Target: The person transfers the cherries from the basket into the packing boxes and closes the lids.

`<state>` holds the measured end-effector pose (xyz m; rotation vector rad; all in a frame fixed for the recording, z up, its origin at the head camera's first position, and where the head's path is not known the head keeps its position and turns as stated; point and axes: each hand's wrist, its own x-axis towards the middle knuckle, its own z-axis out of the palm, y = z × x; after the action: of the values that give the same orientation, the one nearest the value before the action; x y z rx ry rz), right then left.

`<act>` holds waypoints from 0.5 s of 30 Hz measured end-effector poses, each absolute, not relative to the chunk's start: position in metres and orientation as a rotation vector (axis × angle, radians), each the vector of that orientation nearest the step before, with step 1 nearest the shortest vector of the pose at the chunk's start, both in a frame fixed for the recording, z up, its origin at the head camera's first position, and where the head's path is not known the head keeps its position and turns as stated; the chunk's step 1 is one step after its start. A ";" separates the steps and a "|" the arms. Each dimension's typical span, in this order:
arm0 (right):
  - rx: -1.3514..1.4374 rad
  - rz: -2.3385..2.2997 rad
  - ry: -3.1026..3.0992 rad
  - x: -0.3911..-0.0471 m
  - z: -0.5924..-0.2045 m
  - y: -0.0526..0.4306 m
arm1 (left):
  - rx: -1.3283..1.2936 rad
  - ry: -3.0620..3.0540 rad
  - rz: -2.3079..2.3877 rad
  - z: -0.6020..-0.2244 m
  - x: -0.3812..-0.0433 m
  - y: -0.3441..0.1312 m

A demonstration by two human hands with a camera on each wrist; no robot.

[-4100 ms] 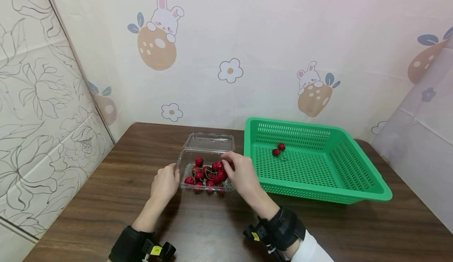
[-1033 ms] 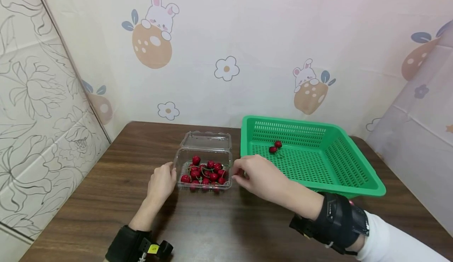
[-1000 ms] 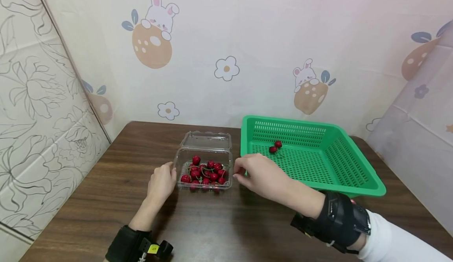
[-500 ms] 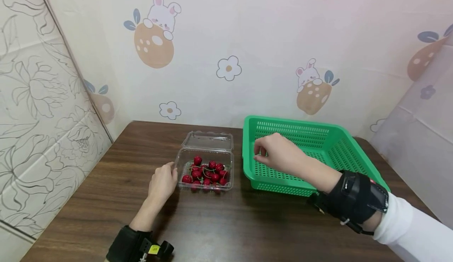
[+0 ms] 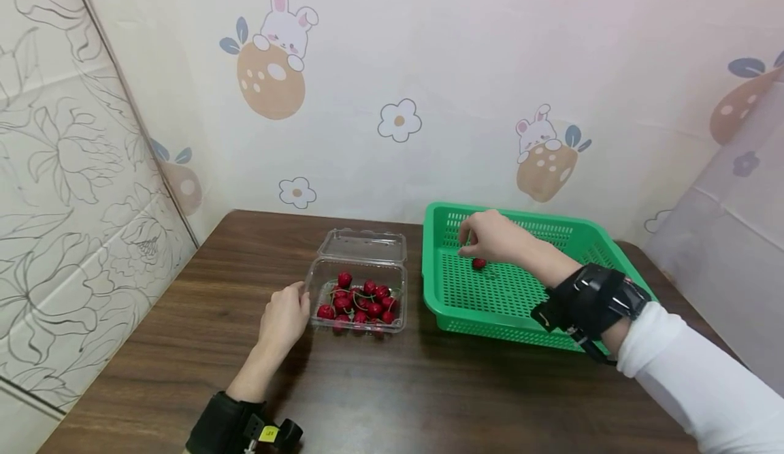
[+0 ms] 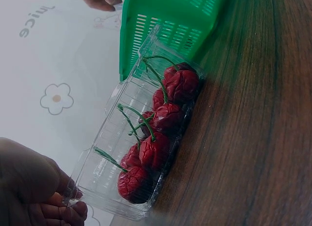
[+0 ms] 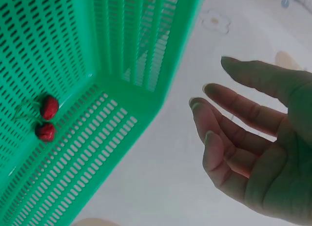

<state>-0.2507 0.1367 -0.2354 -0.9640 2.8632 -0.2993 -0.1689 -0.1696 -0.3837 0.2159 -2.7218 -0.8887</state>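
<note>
My left hand [image 5: 284, 314] pinches the left rim of a clear plastic clamshell [image 5: 363, 245] with its lid folded back. In the left wrist view, thumb and fingers [image 6: 58, 214] close on a corner of that clamshell. Red cherries [image 5: 358, 302] with green stems lie inside it. My right hand [image 5: 497, 237] hovers over the green plastic basket [image 5: 490, 331], holding nothing. In the right wrist view its thumb stands apart from loosely bent fingers [image 7: 243, 106]. Two cherries [image 7: 48, 119] lie on the basket floor, one of them hidden behind the right hand in the head view.
Clamshell and basket stand side by side on a dark wooden table [image 5: 367, 399], with a narrow gap between them. A printed curtain [image 5: 398, 52] hangs right behind the table, and another patterned panel [image 5: 79, 168] closes the left side.
My right hand has left the cherries in the clamshell, moved right across the gap and then forward over the basket. The left hand stays on the clamshell's rim.
</note>
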 end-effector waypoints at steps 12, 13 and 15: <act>-0.911 -0.271 2.863 -0.294 -0.251 0.153 | 0.218 -2.725 -0.888 -0.383 -0.168 -0.169; -0.896 -0.263 2.868 -0.297 -0.253 0.155 | 0.218 -2.725 -0.887 -0.383 -0.168 -0.169; -0.865 -0.251 2.873 -0.302 -0.255 0.157 | 0.216 -2.723 -0.884 -0.382 -0.168 -0.169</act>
<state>-0.3021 0.1573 -0.2553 -0.8645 2.8729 -0.2511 -0.1682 -0.1690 -0.3824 0.2164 -2.7229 -0.8838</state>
